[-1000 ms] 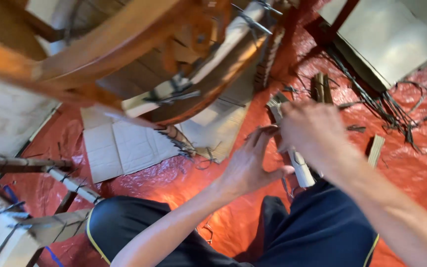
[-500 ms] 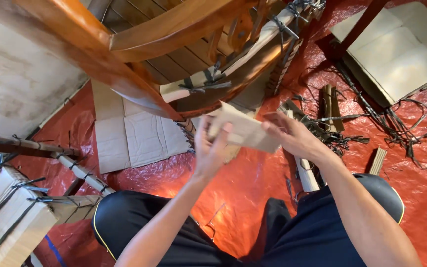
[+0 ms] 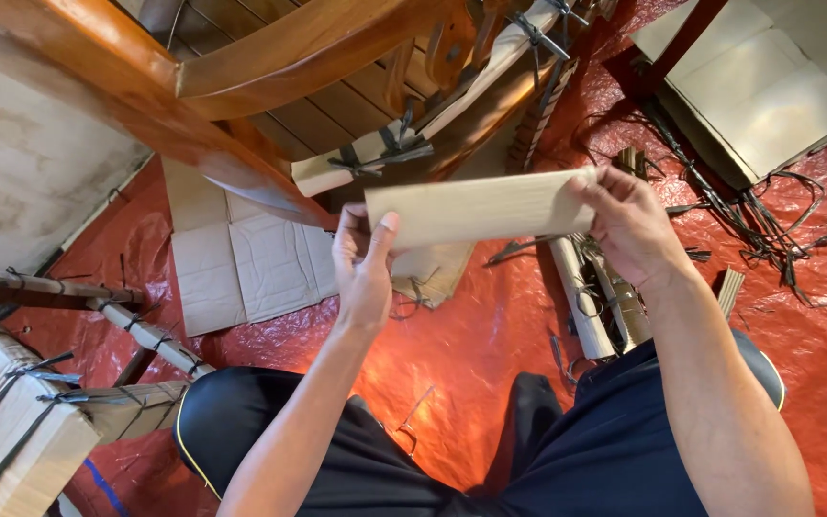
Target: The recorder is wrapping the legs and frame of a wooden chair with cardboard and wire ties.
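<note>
**Cardboard strip held at both ends**

The strip (image 3: 479,205) spans mid-frame, level. Left hand (image 3: 364,263) pinches its left end, right hand (image 3: 629,225) its right. Above, a wooden chair (image 3: 270,67); below, red sheeting (image 3: 490,335) and rolled bundles (image 3: 591,306).

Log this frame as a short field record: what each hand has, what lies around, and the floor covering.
left hand: grips the left end of a cardboard strip, thumb on its front
right hand: grips the strip's right end
strip pose: held flat-faced, roughly level, in the air between both hands
above: wooden chair with cardboard padding tied on by dark straps
floor: red plastic sheet
on floor: flattened cardboard; loose dark straps; tied cardboard rolls
lower left: strapped cardboard-wrapped piece
</note>
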